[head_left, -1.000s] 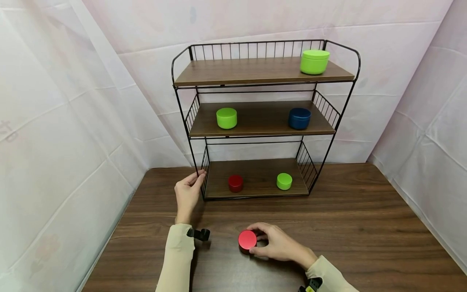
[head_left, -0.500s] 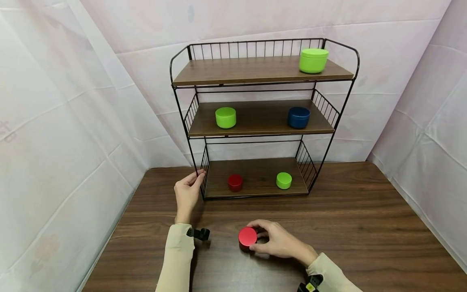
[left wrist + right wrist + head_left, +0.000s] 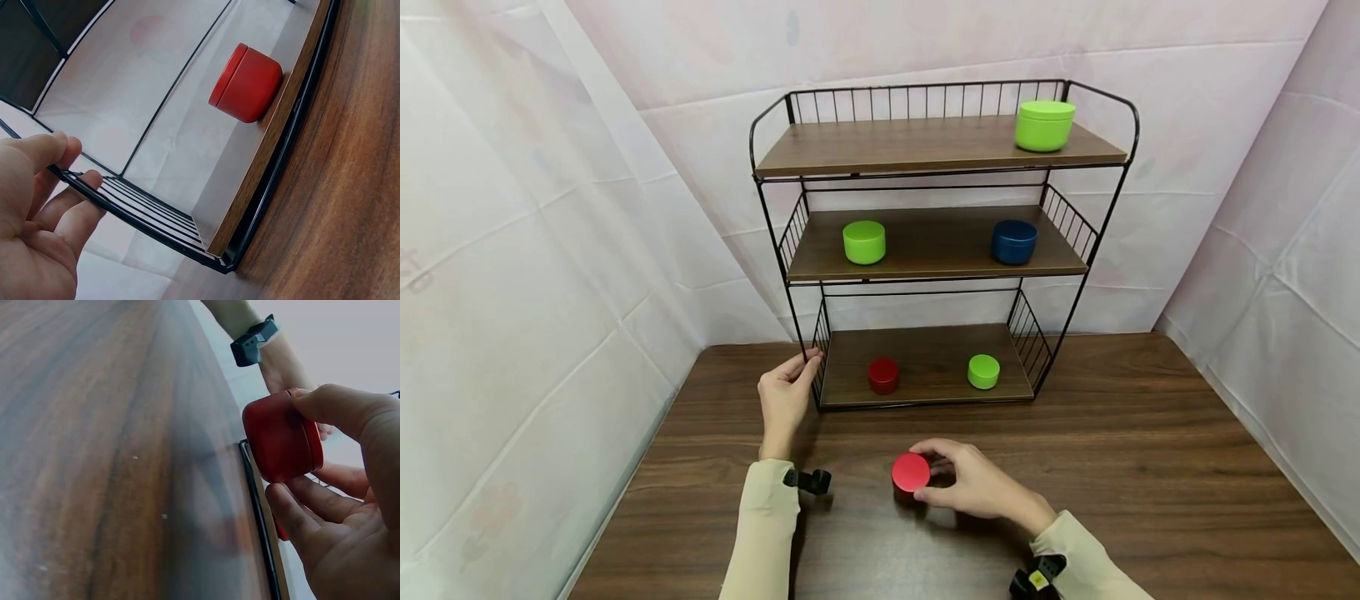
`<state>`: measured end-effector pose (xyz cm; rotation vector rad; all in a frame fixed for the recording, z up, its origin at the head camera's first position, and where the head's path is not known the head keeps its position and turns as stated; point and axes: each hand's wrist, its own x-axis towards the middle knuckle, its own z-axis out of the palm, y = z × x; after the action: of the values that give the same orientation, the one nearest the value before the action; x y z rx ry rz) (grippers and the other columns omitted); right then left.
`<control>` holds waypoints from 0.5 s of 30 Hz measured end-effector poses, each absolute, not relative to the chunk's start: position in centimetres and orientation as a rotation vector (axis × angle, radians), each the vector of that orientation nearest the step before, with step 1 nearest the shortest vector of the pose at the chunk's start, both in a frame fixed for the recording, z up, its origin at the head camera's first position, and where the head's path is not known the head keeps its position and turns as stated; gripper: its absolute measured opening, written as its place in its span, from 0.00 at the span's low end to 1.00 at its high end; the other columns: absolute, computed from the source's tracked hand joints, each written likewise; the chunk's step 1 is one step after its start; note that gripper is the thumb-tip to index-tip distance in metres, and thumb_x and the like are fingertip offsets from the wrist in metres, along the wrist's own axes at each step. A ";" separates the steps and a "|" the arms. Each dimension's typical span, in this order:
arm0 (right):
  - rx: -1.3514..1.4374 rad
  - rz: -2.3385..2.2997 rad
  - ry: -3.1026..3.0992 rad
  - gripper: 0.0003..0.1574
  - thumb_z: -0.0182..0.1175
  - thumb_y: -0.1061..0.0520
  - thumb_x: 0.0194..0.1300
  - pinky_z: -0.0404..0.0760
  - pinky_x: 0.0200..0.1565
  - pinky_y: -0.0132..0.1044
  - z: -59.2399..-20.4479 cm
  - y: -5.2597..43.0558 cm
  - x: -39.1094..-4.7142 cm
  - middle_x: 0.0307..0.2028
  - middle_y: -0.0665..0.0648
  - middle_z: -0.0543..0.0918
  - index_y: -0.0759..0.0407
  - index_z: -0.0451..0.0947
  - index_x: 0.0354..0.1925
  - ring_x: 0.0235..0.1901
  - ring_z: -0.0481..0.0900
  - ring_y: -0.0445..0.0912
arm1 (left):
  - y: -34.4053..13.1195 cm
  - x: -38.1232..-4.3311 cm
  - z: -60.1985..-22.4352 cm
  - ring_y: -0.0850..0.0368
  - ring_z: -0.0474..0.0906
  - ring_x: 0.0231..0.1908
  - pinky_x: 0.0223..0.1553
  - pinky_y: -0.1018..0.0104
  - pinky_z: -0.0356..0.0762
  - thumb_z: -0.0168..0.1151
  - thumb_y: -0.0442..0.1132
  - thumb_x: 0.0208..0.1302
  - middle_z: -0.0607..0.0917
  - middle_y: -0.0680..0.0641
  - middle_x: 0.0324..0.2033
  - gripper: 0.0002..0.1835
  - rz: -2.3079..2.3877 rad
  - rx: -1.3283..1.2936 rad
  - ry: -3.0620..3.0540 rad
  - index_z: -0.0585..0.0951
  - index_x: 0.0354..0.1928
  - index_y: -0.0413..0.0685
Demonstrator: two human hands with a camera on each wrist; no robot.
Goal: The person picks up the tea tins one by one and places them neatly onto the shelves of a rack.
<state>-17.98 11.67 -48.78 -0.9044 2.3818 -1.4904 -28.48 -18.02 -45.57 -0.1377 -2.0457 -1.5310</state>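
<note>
My right hand (image 3: 973,483) grips a small round red tin (image 3: 911,472) with a lid, thumb on one side and fingers on the other. In the right wrist view this tin (image 3: 281,437) is held upright just over the tabletop. My left hand (image 3: 786,396) pinches the front left post of a black wire rack (image 3: 925,142) with three wooden shelves. The left wrist view shows the thumb and fingers around that thin black bar (image 3: 119,215). A second red tin (image 3: 883,377) stands on the bottom shelf, left of a small green tin (image 3: 983,372).
On the middle shelf stand a green tin (image 3: 864,242) at left and a blue tin (image 3: 1014,242) at right. A larger green tin (image 3: 1045,126) sits at the top shelf's right end. Pale cloth (image 3: 550,250) hangs around the brown wooden table (image 3: 1150,467).
My right hand has moved a little forward toward the rack, carrying the red tin with it. The left hand keeps its place on the post.
</note>
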 end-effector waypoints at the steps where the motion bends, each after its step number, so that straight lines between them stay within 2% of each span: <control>1: -0.906 -1.489 2.391 0.29 0.70 0.49 0.58 0.80 0.52 0.41 -48.7 11.7 -18.0 0.49 0.46 0.81 0.49 0.74 0.57 0.47 0.82 0.43 | -18.1 -28.7 -45.9 0.51 0.86 0.41 0.39 0.82 0.77 0.67 0.37 0.62 0.89 0.42 0.38 0.10 -1.533 -0.134 -2.044 0.87 0.43 0.40; 9: -0.926 -1.491 2.426 0.29 0.71 0.49 0.57 0.80 0.51 0.41 -47.3 11.9 -18.5 0.48 0.44 0.82 0.47 0.74 0.56 0.46 0.81 0.42 | -18.5 -29.5 -47.0 0.62 0.86 0.40 0.39 0.81 0.78 0.68 0.45 0.61 0.89 0.47 0.38 0.11 -1.558 -0.131 -2.018 0.89 0.41 0.47; 15: -0.902 -1.514 2.437 0.30 0.72 0.55 0.56 0.81 0.50 0.42 -46.5 11.8 -19.0 0.49 0.46 0.82 0.48 0.74 0.57 0.46 0.81 0.44 | -18.4 -29.4 -46.9 0.67 0.86 0.39 0.40 0.79 0.79 0.68 0.46 0.60 0.90 0.49 0.38 0.12 -1.576 -0.134 -2.010 0.89 0.41 0.48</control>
<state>-18.98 11.77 -46.47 -0.9022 2.4373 -1.5136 -29.43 -18.45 -46.90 -0.1337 -2.0100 -1.5759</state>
